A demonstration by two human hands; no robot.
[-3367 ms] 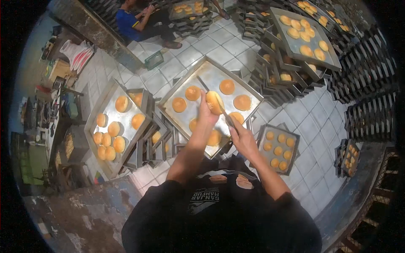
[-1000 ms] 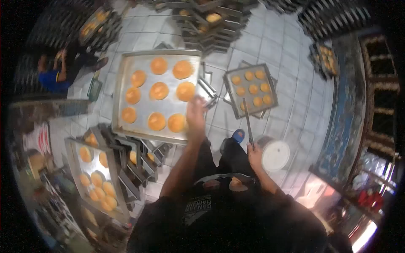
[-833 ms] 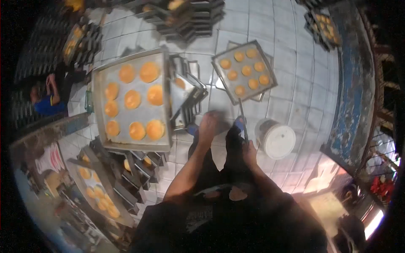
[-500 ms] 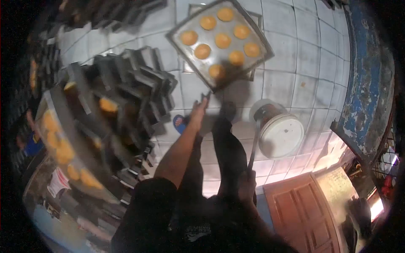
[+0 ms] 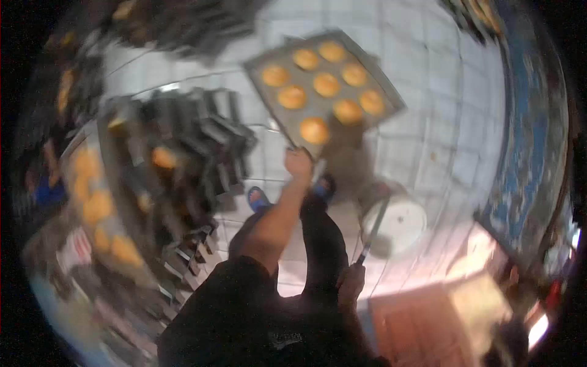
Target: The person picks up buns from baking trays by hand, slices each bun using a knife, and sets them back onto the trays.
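1. Tray (image 5: 299, 77) of round buns (image 5: 326, 84): its nearest corner meets the left hand (image 5: 298, 162), whose fingers look curled closed around the rim there; blur hides exactly how thumb and fingers divide over it.
2. From those fingers the tray lies straight ahead and away from the body, fanning out to both sides. It looks close to square, so no long axis stands out; the diagonal from the held corner runs forward and slightly right.
3. The left hand is by far the nearer. The right hand (image 5: 350, 283) is back beside the right thigh, well apart from the tray, its fingers wrapped around the handle of a knife (image 5: 376, 224) that points forward.
4. Beyond that blade, and below it, is a white-lidded bucket (image 5: 398, 227), right of the legs.
5. Farther out, a stack of trays (image 5: 189, 144) rises on the left. The held tray is over the tiled floor (image 5: 443, 137); whether it is lifted, I cannot tell.
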